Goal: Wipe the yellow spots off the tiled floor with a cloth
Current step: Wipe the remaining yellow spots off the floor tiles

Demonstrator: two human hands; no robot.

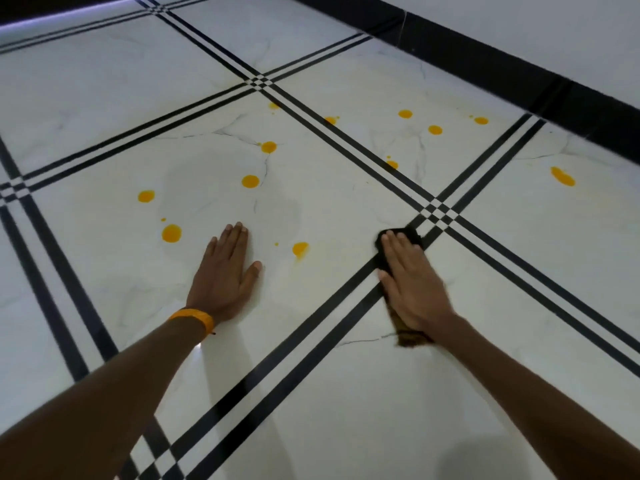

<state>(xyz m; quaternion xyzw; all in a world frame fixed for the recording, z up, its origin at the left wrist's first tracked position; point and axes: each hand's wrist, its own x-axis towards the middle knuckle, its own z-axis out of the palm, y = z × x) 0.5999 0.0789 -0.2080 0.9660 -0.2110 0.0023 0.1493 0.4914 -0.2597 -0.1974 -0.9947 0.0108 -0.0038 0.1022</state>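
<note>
Tiled floor (329,393): white marbled tiles, black stripes crossing.
Yellow spots (171,233): lying scattered over the tiles ahead of both hands, one sitting between them.
Dark cloth (412,233): lying on a stripe beside a crossing, under the right hand (408,282), which is pressing it flat with straight fingers.
Left hand (225,271): resting flat on bare tile, fingers straight, holding nothing, an orange wristband (192,318) circling the wrist.

A black skirting band (485,64) runs along the foot of a pale wall (571,32) at the upper right. At the upper left, a thin strip of bluish-white light (52,18) glows beneath a dark edge. An orange wristband (192,319) circles one wrist.
</note>
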